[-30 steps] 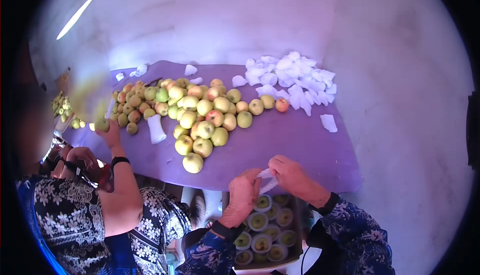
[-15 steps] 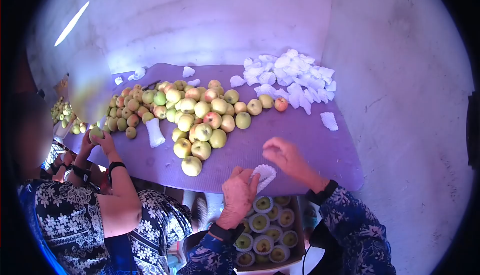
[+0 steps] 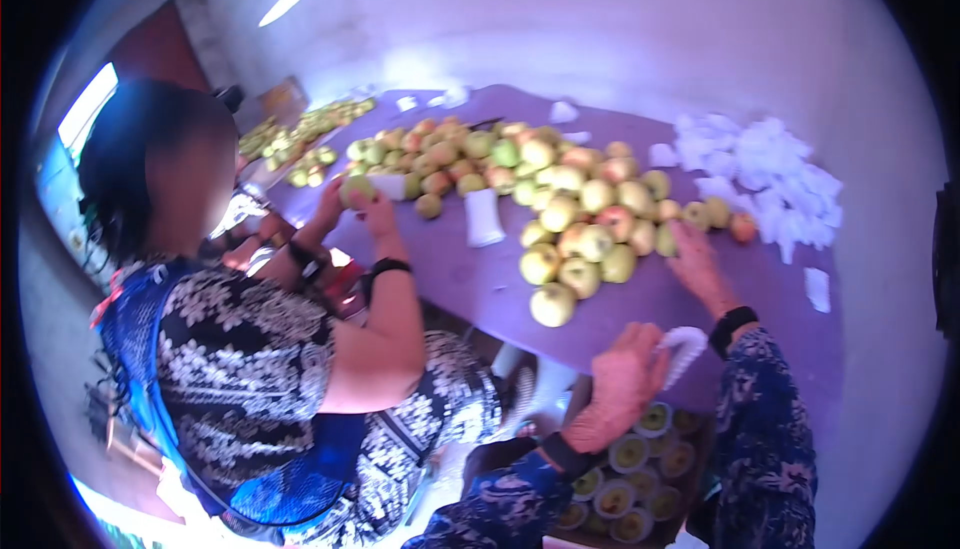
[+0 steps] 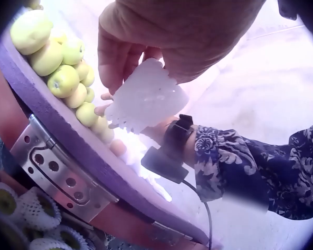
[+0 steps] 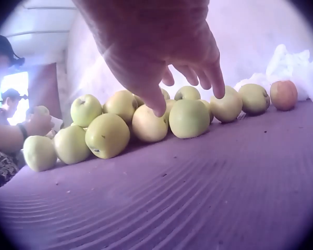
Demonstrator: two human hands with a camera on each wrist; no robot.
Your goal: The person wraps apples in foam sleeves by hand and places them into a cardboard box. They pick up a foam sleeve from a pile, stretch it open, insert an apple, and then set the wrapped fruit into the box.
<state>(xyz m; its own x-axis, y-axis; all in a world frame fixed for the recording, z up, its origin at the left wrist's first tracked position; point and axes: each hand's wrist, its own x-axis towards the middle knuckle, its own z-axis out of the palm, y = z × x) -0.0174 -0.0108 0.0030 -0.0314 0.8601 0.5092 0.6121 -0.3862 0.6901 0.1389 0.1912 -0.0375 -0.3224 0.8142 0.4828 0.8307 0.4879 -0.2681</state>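
My left hand pinches a white foam net sleeve by one side, above the near edge of the table. In the left wrist view the sleeve hangs from the fingertips with its scalloped edge spread. My right hand reaches over the right side of a pile of yellow-green apples. Seen from the right wrist, its fingers are spread and point down around a green apple that rests on the table among the others. A reddish apple lies farther right.
A heap of white foam sleeves lies at the table's back right. Below the near edge stands a box holding sleeved apples. At left another person holds a green apple. A single sleeve lies left of the pile.
My right hand has let go of the foam sleeve and moved forward to the apples. My left hand keeps the sleeve. The head view has swung left, showing more of the other person.
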